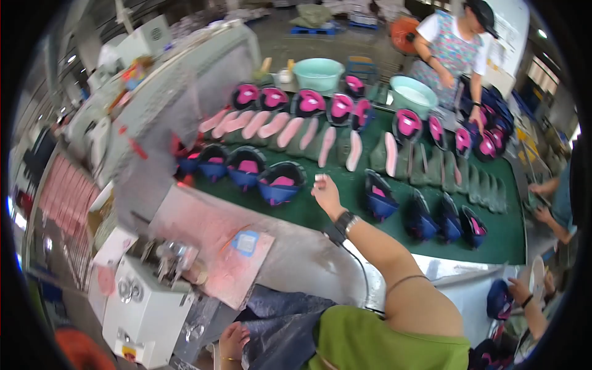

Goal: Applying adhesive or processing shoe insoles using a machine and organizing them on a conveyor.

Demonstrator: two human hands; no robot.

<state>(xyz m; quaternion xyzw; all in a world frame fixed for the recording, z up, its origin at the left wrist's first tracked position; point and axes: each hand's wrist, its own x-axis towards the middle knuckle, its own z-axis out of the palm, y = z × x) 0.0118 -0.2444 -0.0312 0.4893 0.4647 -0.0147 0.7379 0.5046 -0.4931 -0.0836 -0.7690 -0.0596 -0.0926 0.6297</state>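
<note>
My right hand, with a dark watch on its wrist, reaches over a green conveyor belt. Its fingers are drawn together, and a small white patch shows at their tips; whether this is a held thing or a finger covering I cannot make out. Just left of it is a blue-and-black shoe upper with pink inside, and to its right another upper. Beyond lie pink insoles on grey-green foot-shaped pieces. Down by the dark apron, my left hand has loosely curled, parted fingers with nothing visible in them.
A pink-stained board bearing a blue card lies left of me, beside a white machine. Two pale green basins stand across the belt. One co-worker handles uppers there; other people's hands show at right.
</note>
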